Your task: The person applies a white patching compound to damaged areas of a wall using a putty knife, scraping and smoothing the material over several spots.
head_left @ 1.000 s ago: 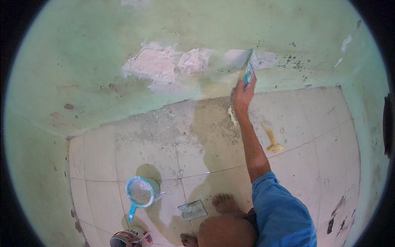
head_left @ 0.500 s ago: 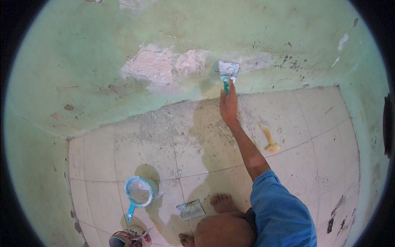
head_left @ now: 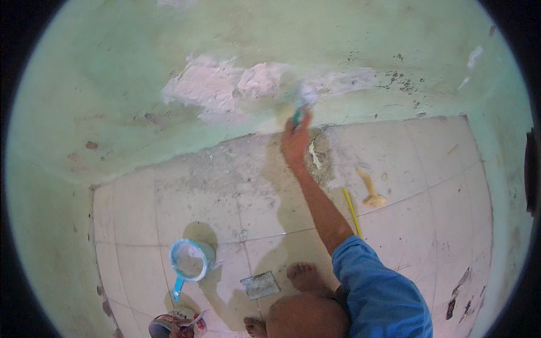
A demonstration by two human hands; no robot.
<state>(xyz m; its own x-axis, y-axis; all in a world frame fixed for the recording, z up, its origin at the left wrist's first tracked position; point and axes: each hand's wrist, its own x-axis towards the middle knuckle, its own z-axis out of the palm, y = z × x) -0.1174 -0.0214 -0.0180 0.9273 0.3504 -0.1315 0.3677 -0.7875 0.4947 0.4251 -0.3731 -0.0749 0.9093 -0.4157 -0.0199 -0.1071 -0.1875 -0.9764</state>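
Note:
My right hand (head_left: 296, 141) is closed around the teal handle of a putty knife (head_left: 307, 98). Its blade, smeared by motion, is up against the green wall (head_left: 135, 50), low down near the floor. To the left of the blade is a rough pinkish-white patch of filler (head_left: 211, 87). A thinner, smoother whitish patch (head_left: 349, 80) runs off to the right. I cannot make out my left hand anywhere in the view.
On the tiled floor (head_left: 135, 208) stand a blue handled dipper (head_left: 191, 260) with pale paste and a tub (head_left: 177, 324) at the lower edge. A flat grey plate (head_left: 260, 285) lies by my feet. Right of my arm are a yellow stick (head_left: 352, 211) and a yellowish brush-like thing (head_left: 373, 194).
My right hand and the putty knife have moved left and slightly down along the wall. The yellow stick and a whitish scrap on the floor, mostly hidden before, now show beside my forearm.

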